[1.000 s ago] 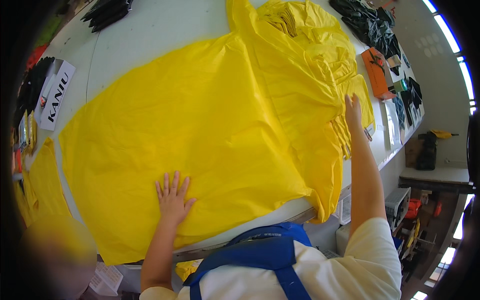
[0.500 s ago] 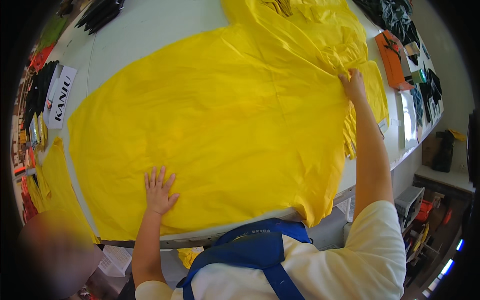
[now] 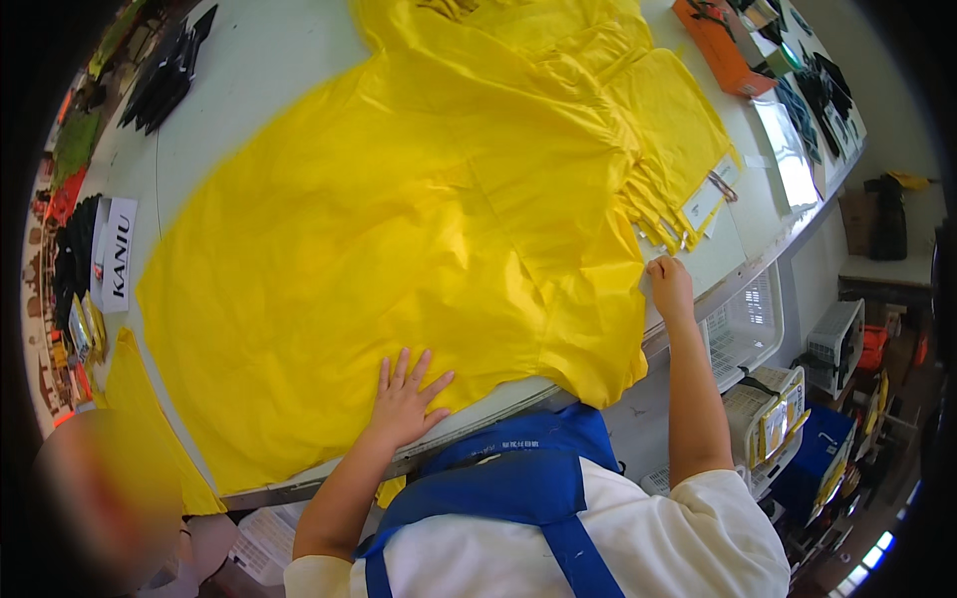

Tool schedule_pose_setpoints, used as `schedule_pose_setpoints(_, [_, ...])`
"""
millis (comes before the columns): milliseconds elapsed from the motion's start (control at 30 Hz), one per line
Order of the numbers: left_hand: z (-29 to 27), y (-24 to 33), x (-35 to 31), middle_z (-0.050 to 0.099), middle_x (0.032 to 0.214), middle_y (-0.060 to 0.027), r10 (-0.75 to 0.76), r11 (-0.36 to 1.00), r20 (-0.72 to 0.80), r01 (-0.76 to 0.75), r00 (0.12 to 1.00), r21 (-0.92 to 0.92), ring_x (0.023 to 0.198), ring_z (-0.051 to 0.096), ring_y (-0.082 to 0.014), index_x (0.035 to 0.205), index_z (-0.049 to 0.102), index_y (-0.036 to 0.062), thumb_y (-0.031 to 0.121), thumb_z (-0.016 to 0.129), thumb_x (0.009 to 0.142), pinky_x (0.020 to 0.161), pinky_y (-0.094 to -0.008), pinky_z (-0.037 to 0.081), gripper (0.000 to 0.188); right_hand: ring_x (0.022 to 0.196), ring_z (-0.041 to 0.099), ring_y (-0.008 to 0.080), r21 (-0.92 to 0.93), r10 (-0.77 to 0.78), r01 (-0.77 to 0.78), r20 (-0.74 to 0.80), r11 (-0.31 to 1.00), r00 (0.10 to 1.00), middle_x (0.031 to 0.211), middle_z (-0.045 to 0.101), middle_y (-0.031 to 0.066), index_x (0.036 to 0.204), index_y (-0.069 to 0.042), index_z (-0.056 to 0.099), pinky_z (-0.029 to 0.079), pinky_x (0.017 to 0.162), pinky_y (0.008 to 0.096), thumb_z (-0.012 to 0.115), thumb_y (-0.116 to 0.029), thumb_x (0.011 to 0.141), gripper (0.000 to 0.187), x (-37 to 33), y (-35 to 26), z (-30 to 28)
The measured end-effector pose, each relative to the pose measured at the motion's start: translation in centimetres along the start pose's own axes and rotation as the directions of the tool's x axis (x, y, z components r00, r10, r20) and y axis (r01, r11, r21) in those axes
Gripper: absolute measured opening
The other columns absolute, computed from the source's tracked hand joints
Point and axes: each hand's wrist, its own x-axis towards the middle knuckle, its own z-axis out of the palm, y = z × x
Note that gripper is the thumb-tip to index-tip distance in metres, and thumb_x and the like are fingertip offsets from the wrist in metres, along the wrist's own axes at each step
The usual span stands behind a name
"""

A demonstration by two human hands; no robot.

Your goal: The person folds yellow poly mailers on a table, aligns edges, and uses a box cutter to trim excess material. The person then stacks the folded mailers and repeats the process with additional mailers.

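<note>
Left grip (image 3: 405, 404) splayed on yellow fabric (image 3: 399, 209), right grip (image 3: 670, 282) curled alongside.

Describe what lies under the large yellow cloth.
The pale table supports the yellow cloth and shows beyond its edges. The cloth hides the surface beneath, so anything else there cannot be seen.

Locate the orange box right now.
In the head view, the orange box is at upper right on the table, right of the yellow fabric.
</note>
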Motion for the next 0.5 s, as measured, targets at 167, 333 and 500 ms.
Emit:
schedule_pose_setpoints(167, [-0.7, 2.8, 0.8, 0.028, 0.15, -0.0097, 0.045, 0.995, -0.138, -0.056, 0.989, -0.077, 0.139, 0.02, -0.0357, 0.136, 0.045, 0.0258, 0.043, 0.062, 0.082, 0.112, -0.0567, 0.01, 0.059, 0.077, 0.063, 0.0274, 0.383, -0.09, 0.171, -0.22, 0.908, 0.971, 0.083, 0.065, 0.016, 0.091, 0.001, 0.062, 0.048, 0.068, 0.0361, 0.062, -0.022, 0.086, 0.024, 5.9, -6.2, -1.1])
schedule_pose_setpoints(333, [-1.4, 9.1, 5.8, 0.033, 0.147, -0.0118, 0.272, 0.948, -0.116, -0.287, 0.955, -0.138, 0.137, 0.027, -0.0332, 0.136, 0.045, 0.0211, 0.041, 0.063, 0.081, 0.111, -0.0551, 0.014, 0.061, 0.069, 0.06, 0.0128, 0.403, 0.169, -0.256, 0.24, 0.879, 0.956, 0.075, 0.063, 0.008, 0.088, -0.001, 0.064, 0.047, 0.062, 0.029, 0.062, -0.022, 0.088, 0.022, 12.6, -10.3, -0.9])
schedule_pose_setpoints(500, [0.0, 8.8, 6.6, 0.03, 0.15, -0.0089, 0.237, 0.968, -0.007, -0.236, 0.972, -0.088, 0.139, 0.025, -0.0317, 0.141, 0.039, 0.0233, 0.041, 0.062, 0.083, 0.112, -0.054, 0.014, 0.065, 0.071, 0.058, 0.0127, 0.704, -0.087, -0.102, 0.228, 0.703, 0.97, 0.075, 0.059, 0.0069, 0.087, 0.002, 0.06, 0.046, 0.064, 0.0272, 0.061, -0.016, 0.088, 0.018, 14.9, -5.9, -1.8])
